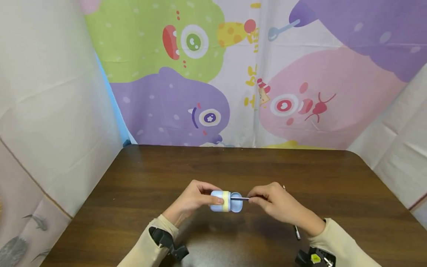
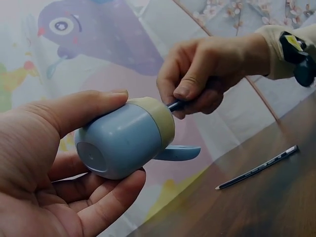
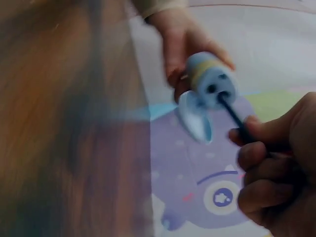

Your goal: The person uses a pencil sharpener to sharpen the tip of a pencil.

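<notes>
Pencil sharpener (image 1: 225, 202) is clamped in the left hand (image 1: 191, 202)'s fingers while a pencil (image 1: 240, 199), pinched by the right hand (image 1: 277, 202)'s, is inserted, and steady twisting seems needed.

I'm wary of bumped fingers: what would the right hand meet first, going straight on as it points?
The right hand would likely meet the blue sharpener first, along the pencil it holds; depth is unclear, so the open lid beside that line might come sooner.
</notes>
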`<action>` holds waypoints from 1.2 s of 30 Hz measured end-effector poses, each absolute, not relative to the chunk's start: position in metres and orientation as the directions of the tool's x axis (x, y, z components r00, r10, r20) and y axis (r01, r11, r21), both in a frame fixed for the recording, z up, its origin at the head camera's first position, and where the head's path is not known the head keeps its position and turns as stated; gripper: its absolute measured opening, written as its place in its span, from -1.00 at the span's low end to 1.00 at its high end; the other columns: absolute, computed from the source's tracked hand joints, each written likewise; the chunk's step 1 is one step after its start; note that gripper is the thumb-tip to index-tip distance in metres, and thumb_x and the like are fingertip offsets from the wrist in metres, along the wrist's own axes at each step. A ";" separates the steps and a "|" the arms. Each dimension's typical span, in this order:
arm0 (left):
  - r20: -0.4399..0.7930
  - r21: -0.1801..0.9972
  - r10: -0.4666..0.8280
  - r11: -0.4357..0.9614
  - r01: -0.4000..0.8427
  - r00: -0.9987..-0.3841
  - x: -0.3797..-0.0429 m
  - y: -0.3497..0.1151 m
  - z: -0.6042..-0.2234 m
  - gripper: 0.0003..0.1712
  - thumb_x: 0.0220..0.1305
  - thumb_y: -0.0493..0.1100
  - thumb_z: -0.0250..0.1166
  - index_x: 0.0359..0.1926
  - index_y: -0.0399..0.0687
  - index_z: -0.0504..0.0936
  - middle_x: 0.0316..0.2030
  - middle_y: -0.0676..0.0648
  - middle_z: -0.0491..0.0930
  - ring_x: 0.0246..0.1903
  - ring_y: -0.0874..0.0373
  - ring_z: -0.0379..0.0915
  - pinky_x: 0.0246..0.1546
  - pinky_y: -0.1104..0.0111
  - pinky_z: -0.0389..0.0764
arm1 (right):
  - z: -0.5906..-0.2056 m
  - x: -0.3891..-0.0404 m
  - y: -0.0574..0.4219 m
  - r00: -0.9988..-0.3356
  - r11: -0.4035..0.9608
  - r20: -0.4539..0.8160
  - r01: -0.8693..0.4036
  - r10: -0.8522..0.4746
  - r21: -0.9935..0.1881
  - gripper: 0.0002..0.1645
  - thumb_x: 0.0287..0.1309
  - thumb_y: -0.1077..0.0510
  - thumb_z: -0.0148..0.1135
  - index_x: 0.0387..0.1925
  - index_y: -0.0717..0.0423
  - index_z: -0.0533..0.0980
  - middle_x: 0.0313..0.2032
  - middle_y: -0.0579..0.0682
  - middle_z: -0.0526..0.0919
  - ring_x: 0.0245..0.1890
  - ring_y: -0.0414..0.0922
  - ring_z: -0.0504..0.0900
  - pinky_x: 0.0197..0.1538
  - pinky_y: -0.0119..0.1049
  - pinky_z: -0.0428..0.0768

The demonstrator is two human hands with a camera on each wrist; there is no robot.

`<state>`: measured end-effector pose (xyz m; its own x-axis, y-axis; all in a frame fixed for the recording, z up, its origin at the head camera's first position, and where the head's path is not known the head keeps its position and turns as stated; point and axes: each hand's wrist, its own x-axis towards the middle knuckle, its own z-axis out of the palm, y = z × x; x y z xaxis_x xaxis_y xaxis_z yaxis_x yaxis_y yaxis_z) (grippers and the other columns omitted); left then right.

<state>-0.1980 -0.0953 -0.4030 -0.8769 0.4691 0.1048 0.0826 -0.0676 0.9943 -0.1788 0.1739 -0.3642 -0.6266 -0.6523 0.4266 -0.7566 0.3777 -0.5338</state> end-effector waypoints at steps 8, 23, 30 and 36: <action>0.112 0.993 0.483 -0.075 0.086 -0.869 -0.197 -0.094 -0.404 -0.59 0.02 -0.43 0.44 -0.15 -0.71 0.57 -0.46 0.02 0.67 -0.48 0.27 0.52 -0.45 0.48 0.56 | -0.352 -0.181 0.176 -0.758 0.296 -0.098 -0.130 -0.645 -0.946 -0.75 0.34 0.30 0.10 -0.28 0.50 0.56 -0.73 -0.15 0.27 -0.78 -0.31 0.20 -0.75 -0.46 0.29; 0.100 0.995 0.479 -0.056 0.084 -0.872 -0.196 -0.097 -0.398 -0.57 0.04 -0.41 0.43 -0.12 -0.70 0.56 -0.46 0.04 0.67 -0.48 0.28 0.53 -0.47 0.48 0.57 | -0.365 -0.174 0.181 -0.491 0.330 0.570 -0.869 -0.659 -0.367 -0.84 0.25 0.17 0.34 -0.16 0.12 0.61 -0.34 -0.15 0.69 -0.47 -0.39 0.51 -0.43 -0.53 0.50; 0.103 0.995 0.475 -0.039 0.095 -0.874 -0.195 -0.096 -0.400 -0.60 0.04 -0.41 0.43 -0.15 -0.69 0.58 -0.48 0.04 0.65 -0.50 0.27 0.50 -0.49 0.48 0.56 | -0.369 -0.174 0.177 -0.469 0.318 0.576 -0.882 -0.670 -0.348 -0.96 0.20 0.30 0.35 -0.31 0.13 0.63 -0.46 -0.10 0.71 -0.59 -0.44 0.45 -0.55 -0.60 0.41; 0.115 0.993 0.494 -0.036 0.112 -0.862 -0.195 -0.095 -0.400 -0.62 0.02 -0.44 0.43 -0.16 -0.70 0.58 -0.47 0.04 0.67 -0.49 0.28 0.51 -0.47 0.49 0.55 | -0.360 -0.176 0.178 -0.705 0.269 0.153 -0.450 -0.693 -0.851 -0.92 0.27 0.33 0.24 -0.34 0.28 0.61 -0.70 -0.08 0.54 -0.80 -0.33 0.47 -0.72 -0.29 0.53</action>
